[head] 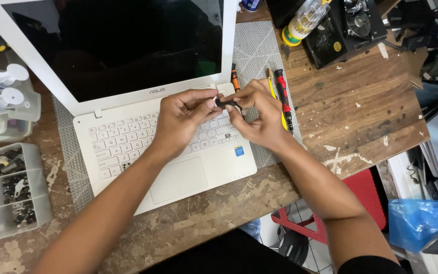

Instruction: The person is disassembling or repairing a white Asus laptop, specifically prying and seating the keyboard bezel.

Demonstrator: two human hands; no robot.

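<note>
Both hands pinch a small black part over the white laptop (178, 167).
Left hand (181, 119) and right hand (262, 114) fingers closed on the small black part (226, 103).

A dark rectangular laptop screen (122, 43), white-framed, stands behind a small blue sticker (239, 151).

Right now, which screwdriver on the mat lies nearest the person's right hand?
The yellow-handled screwdriver, partly hidden under the right hand; the red-and-black screwdriver lies just beyond it.
</note>
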